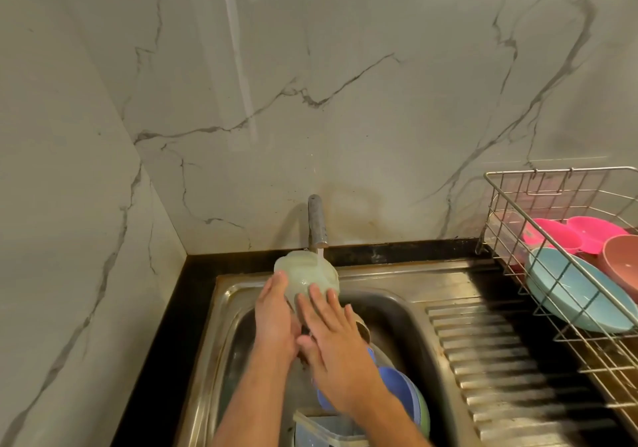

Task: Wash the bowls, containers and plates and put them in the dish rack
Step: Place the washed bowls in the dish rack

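A pale green bowl (305, 272) is held upside down under the running tap (317, 222), over the steel sink (407, 312). My left hand (274, 312) grips its left side, thumb up along the bowl. My right hand (333, 329) lies with straight fingers spread on the bowl's near side. Below my right wrist in the sink lie stacked blue and green bowls (404, 391) and a clear plastic container (328, 429). The wire dish rack (538, 225) at the right holds a light blue plate (580, 294), pink dishes (573, 236) and a dusty pink bowl (623, 260).
A ribbed steel drainboard (511, 360) lies between the sink and the rack. Marble wall panels close off the back and left. A black counter edge (165, 326) borders the sink on the left.
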